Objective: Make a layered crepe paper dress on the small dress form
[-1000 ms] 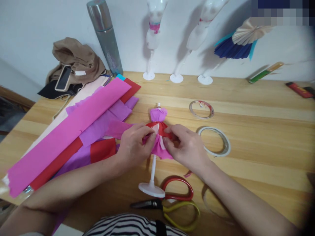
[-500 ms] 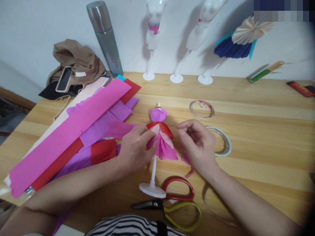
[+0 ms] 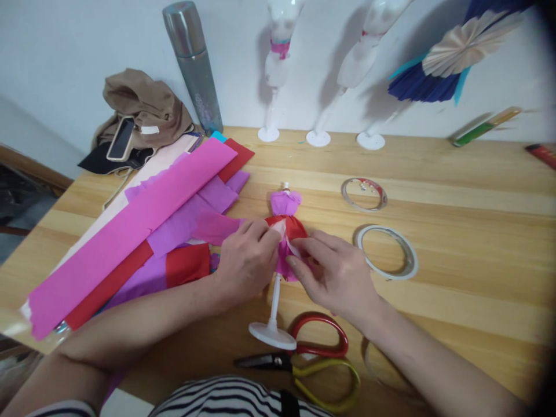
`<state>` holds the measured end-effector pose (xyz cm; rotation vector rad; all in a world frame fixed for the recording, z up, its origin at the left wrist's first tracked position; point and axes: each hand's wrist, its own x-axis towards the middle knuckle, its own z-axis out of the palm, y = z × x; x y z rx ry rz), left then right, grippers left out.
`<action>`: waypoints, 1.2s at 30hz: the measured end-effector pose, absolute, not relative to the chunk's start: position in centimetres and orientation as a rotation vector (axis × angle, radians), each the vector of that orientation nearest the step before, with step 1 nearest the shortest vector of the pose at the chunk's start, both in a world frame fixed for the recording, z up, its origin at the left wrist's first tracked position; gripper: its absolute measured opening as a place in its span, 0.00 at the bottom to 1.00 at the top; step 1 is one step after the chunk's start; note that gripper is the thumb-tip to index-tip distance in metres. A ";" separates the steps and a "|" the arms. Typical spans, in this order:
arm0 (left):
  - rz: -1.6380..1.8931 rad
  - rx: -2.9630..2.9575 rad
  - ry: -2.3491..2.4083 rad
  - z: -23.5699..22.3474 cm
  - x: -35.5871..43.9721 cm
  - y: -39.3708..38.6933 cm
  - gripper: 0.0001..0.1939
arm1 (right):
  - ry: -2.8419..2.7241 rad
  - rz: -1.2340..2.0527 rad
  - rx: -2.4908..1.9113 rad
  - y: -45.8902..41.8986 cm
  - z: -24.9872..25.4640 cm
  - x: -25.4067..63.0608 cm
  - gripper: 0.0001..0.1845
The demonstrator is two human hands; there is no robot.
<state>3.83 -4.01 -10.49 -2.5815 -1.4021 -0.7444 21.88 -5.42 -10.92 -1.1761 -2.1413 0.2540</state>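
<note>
A small mannequin on a white stand (image 3: 272, 333) lies on the wooden table (image 3: 456, 191), dressed in a pink and red paper dress (image 3: 286, 211). My left hand (image 3: 248, 260) pinches the left side of the skirt, fingers closed on the paper. My right hand (image 3: 336, 272) rests on the skirt's right side, fingertips pressed together on the pink paper. Most of the skirt is hidden under both hands.
Pink, purple and red crepe paper sheets (image 3: 130, 231) lie at left. Scissors (image 3: 313, 359) sit by the stand's base. Two tape rolls (image 3: 386, 252) (image 3: 364, 194) lie right of the dress. A steel flask (image 3: 193, 66), a brown bag with a phone (image 3: 134, 113) and white mannequins (image 3: 278, 69) stand at the back.
My right hand lifted off the dress half a second ago, then came back down onto the skirt. My left hand stayed on the dress. The view shifted slightly.
</note>
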 end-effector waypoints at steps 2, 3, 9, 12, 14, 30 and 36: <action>-0.750 -2.558 -1.433 -10.5 3.9 -3.9 0.09 | -2.108 0.275 -1.186 -5.5 -10.9 21.8 0.12; -0.754 -2.545 -1.442 -10.5 4.0 -3.8 0.09 | -2.093 0.276 -1.188 -5.5 -11.0 21.8 0.11; -0.785 -2.486 -1.439 -10.5 4.2 -3.4 0.09 | -2.079 0.234 -1.164 -5.4 -11.3 21.6 0.11; -0.795 -2.485 -1.445 -10.4 4.2 -3.4 0.10 | -2.079 0.226 -1.156 -5.4 -11.4 21.5 0.11; -0.774 -2.516 -1.442 -10.3 4.2 -3.6 0.09 | -2.077 0.227 -1.150 -5.4 -11.4 21.5 0.11; -0.657 -2.625 -1.029 -9.6 3.3 -5.1 0.08 | -2.119 0.160 -1.069 -5.6 -11.2 21.4 0.10; -0.643 -2.665 -0.962 -9.4 3.2 -5.0 0.04 | -2.109 0.417 -1.050 -5.6 -10.4 21.6 0.09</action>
